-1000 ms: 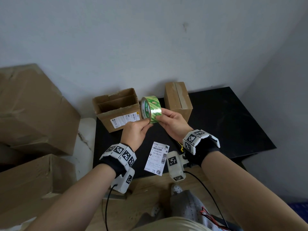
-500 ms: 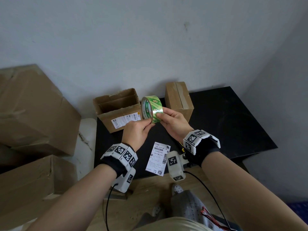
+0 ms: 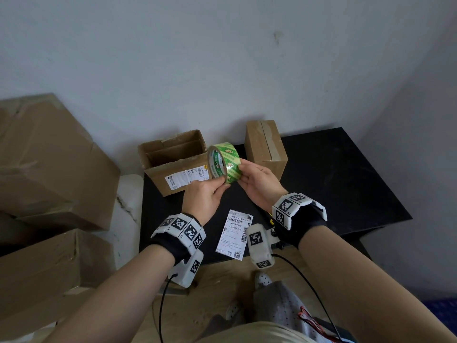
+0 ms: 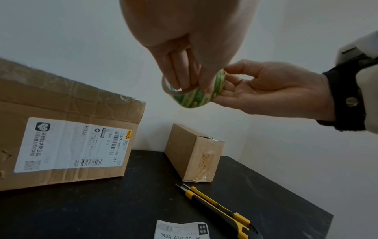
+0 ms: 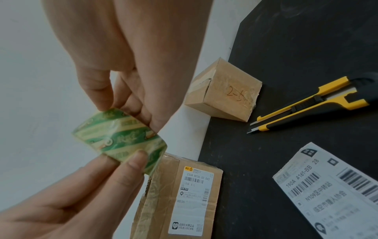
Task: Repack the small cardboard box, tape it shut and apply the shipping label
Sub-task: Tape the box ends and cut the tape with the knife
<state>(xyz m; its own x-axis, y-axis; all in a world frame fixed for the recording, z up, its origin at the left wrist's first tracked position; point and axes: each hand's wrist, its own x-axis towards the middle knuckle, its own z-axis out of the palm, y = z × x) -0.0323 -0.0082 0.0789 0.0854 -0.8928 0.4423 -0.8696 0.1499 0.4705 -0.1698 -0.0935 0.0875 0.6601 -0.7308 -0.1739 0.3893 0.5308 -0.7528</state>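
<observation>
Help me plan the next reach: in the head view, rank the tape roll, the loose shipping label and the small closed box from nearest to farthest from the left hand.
1. Tape roll: gripped by the left hand itself, in the air.
2. Loose shipping label: flat on the black table, to the hand's right and nearer the person.
3. Small closed box: by the wall, beyond the right hand.

Glossy tape roll (image 3: 226, 164), matt cardboard box (image 3: 265, 147)

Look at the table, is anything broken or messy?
The open box has a ragged, torn top edge and creased sides with old tape. The knife lies on the table with its blade tip poking out. The small box and the label look fine.
</observation>
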